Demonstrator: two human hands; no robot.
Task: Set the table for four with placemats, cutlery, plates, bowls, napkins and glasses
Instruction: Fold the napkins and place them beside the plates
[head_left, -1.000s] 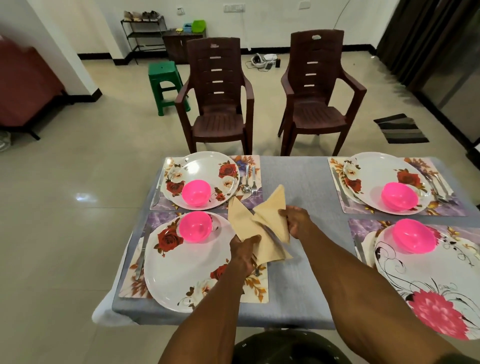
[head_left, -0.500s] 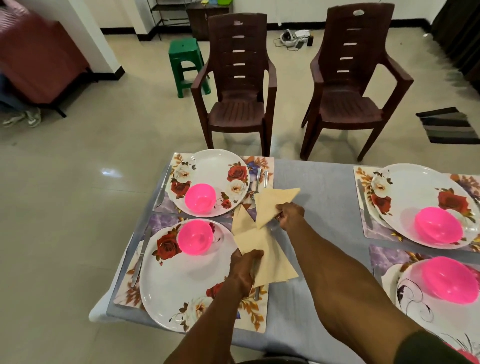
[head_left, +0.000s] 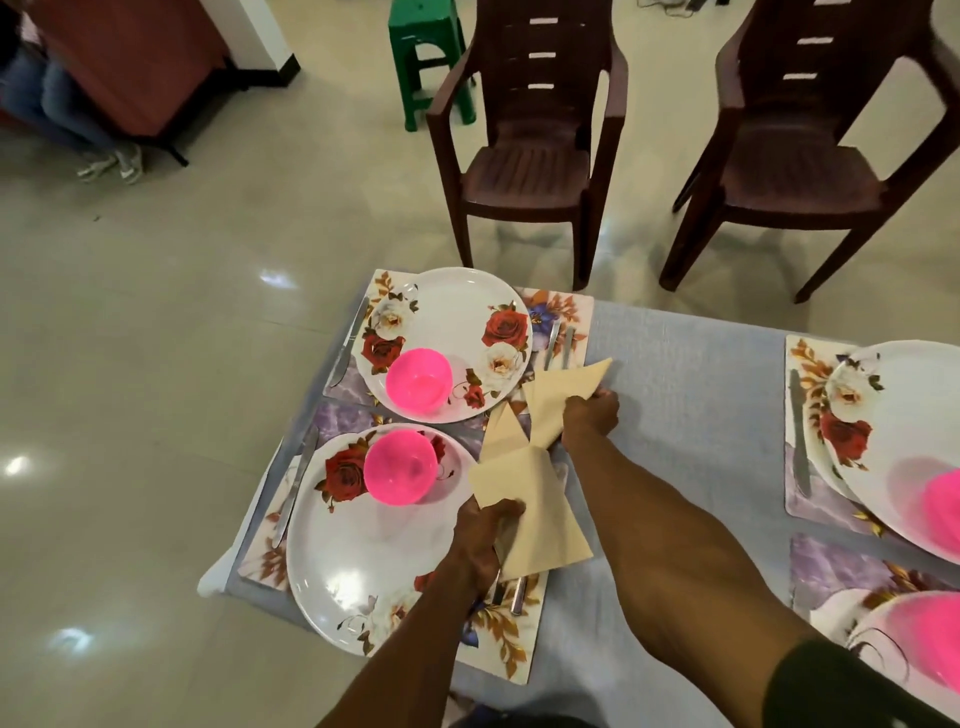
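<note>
Two beige folded napkins lie at the left of the grey table. My left hand grips the near napkin over the near floral placemat, beside the near plate with its pink bowl. My right hand pinches the far napkin over the far placemat, on top of a fork and spoon. The far plate holds another pink bowl. Knives lie left of both plates.
Two more floral plates with pink bowls sit on placemats at the right edge. Two brown plastic chairs stand across the table, with a green stool behind. A person's legs show at far left.
The view has dropped and closed in on the left settings. Both napkins have come down from mid-air toward the placemats, the right one over the far cutlery.
</note>
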